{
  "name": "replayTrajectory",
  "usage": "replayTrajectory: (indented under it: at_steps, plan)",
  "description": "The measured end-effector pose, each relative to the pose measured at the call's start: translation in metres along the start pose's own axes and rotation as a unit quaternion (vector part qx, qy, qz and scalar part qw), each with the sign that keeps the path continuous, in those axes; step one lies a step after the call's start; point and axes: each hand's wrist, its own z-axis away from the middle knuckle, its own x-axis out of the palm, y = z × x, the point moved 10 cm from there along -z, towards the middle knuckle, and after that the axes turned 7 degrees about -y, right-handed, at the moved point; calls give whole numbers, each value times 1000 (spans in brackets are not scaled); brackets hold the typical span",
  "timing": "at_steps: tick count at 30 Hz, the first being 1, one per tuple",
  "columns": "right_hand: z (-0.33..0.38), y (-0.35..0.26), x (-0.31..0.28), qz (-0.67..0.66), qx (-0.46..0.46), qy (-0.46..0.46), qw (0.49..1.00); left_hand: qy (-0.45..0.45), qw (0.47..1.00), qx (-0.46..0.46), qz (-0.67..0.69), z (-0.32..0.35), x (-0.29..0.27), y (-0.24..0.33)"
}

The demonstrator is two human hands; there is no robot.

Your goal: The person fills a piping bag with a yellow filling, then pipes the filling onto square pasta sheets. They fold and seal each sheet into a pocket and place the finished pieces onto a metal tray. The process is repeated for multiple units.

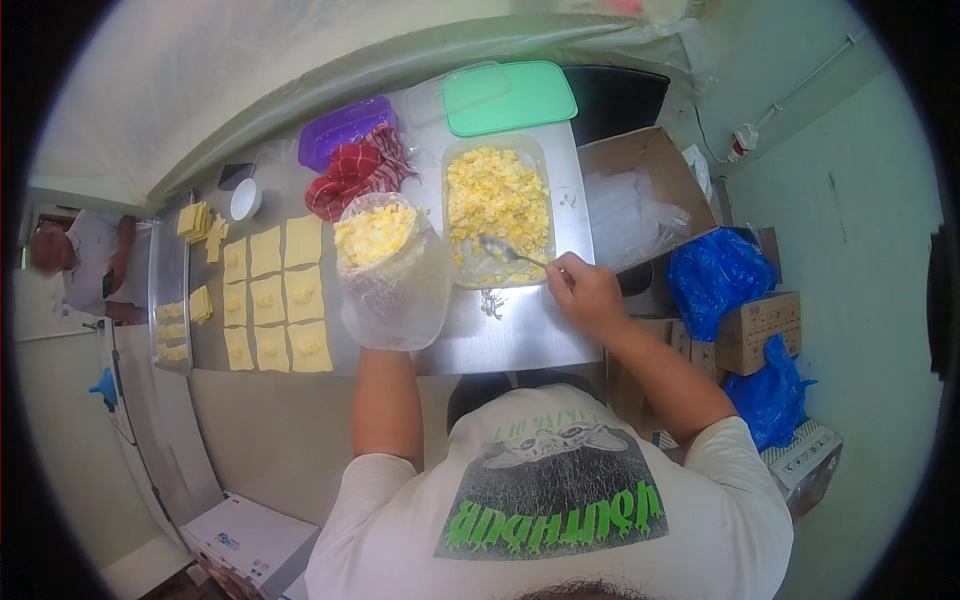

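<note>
The person's right hand (588, 293) is closed around the handle of a metal spoon (510, 252), its bowl dipped over the near part of a clear rectangular plastic container (548, 170) holding a crumbly, pale-and-bright-yellow filling (495, 195). The filling lies thick toward the far end, while the near end shows thin, scraped patches. The left hand (383, 300) is behind the folded-down plastic of a translucent bag (425, 305), which it supports just left of the container; the fingers are too veiled to tell how far they are closed. The bag's mouth is heaped with the same yellow filling. Both stand over a shiny metal tabletop (520, 345). To the left of the bag, nine pale yellow dough squares (269, 292) lie in three rows of three, several bearing small mounds. Beyond the bag sit a crumpled red checked cloth (350, 175) and a purple plastic tub (330, 140), with a mint-green rectangular lid (510, 98) beyond the container. Farther left are a small white round bowl (246, 200) and stacked yellow dough sheets (195, 222). To the right of the tabletop, an open brown cardboard box (690, 165) holds clear plastic, near a shiny blue plastic bag (720, 280). Another person (95, 260) is at the far left.
</note>
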Motion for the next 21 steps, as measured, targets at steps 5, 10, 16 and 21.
replayTrajectory:
  at_steps: [5,10,16,21]
  plan:
    - [-14,14,12,195,-13,-32,980,36,991,-21,-125,-3,-9,-4]
    - [-9,-12,16,312,-81,-52,945,17,982,-7,-186,-20,-7,0]
    - [-10,-58,33,-161,-81,-38,983,-20,984,-38,-172,-28,-12,0]
    - [-34,-42,64,-562,177,-137,796,-30,984,-57,-163,-34,25,-36]
